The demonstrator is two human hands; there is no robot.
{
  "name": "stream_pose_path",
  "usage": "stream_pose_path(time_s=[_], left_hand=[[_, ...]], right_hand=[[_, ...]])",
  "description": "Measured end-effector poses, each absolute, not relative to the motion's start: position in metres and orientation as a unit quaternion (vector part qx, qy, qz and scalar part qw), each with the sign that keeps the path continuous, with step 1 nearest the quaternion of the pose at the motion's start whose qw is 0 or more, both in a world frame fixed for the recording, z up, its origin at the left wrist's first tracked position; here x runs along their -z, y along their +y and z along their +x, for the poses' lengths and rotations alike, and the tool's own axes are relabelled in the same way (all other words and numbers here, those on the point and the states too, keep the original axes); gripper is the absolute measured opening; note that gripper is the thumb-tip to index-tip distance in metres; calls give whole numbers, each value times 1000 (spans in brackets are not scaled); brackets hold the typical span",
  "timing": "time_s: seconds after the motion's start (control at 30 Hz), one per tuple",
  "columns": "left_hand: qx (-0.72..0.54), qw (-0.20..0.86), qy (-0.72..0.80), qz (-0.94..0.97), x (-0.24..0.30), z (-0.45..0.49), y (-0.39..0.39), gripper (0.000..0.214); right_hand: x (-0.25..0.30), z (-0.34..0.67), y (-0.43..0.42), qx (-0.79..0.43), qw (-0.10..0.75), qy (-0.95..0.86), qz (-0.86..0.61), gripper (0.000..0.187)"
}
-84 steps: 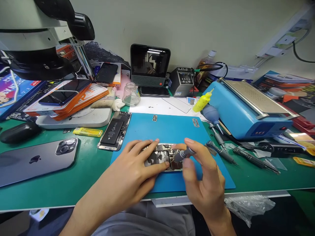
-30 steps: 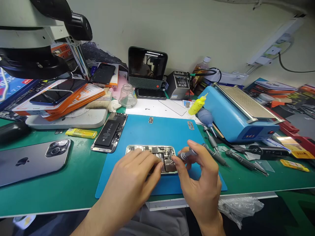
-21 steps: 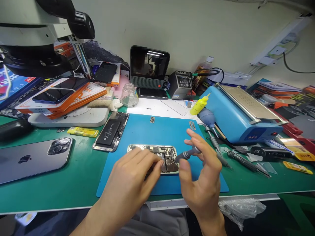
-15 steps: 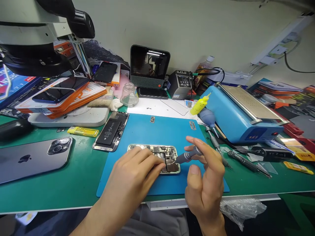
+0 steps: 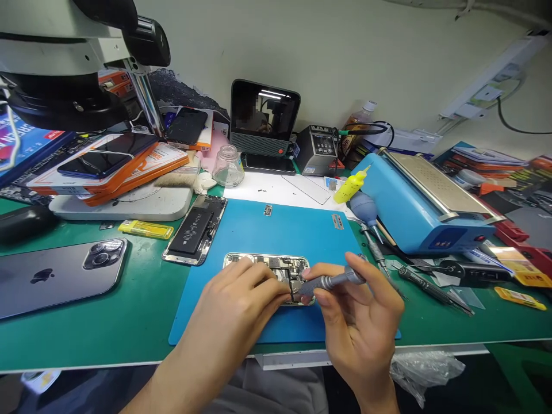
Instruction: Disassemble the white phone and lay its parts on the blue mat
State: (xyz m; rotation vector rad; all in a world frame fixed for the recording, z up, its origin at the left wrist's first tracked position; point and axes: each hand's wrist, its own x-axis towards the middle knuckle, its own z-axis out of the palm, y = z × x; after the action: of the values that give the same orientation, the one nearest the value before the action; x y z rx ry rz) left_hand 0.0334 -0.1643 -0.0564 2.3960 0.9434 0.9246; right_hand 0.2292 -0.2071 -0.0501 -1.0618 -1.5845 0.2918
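An opened phone [image 5: 276,262] lies across the blue mat [image 5: 241,227], its circuit boards and inner parts showing. My left hand [image 5: 241,299] is closed over its left part, with thumb and forefinger pressed together near the middle; what lies under the fingers is hidden. In my right hand [image 5: 362,316] is a grey precision screwdriver [image 5: 332,280], gripped between thumb and fingers, with one finger at its cap. It leans down and left over the phone's right part. The left fingers and the handle hide its tip. Small metal plates [image 5: 338,221] rest farther up the mat.
Left of the mat are a detached phone screen with a battery [image 5: 194,230], a yellow lighter [image 5: 145,229] and a grey phone [image 5: 64,279]. A microscope [image 5: 64,63] overhangs the left. Rightward are screwdrivers [image 5: 425,286], an air blower [image 5: 363,206] and a blue heating plate machine [image 5: 405,201].
My right thumb and fingers have closed around the screwdriver's handle, having been spread around it before. The handle now leans lower over the phone. My left hand has stayed almost in place.
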Motion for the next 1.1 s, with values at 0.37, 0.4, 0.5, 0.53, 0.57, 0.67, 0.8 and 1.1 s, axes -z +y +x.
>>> stream_pose_path(time_s=[0.37,0.4,0.5,0.53,0.57,0.67,0.8,1.1], left_hand=[[-340,230,366,835,49,37,-168,15],[-341,226,369,835,49,37,-168,16],[-337,211,373,838,48,37,-168,18],[-335,207,373,840,48,37,-168,19],[-334,204,373,841,48,37,-168,19],[-333,199,375,842,47,37,-168,20],[-333,194,376,843,47,37,-168,21],[-338,202,369,842,48,36,-167,20]], right_hand=[[59,228,-200,-22,534,-668,-518,73],[60,229,-201,-25,533,-671,-515,73],[61,229,-202,-39,533,-672,-514,74],[61,229,-202,-43,533,-671,-514,73],[61,229,-203,-45,532,-670,-515,73],[60,229,-202,-42,529,-672,-516,72],[57,229,-198,43,497,-697,-515,77],[47,230,-196,77,463,-732,-494,69]])
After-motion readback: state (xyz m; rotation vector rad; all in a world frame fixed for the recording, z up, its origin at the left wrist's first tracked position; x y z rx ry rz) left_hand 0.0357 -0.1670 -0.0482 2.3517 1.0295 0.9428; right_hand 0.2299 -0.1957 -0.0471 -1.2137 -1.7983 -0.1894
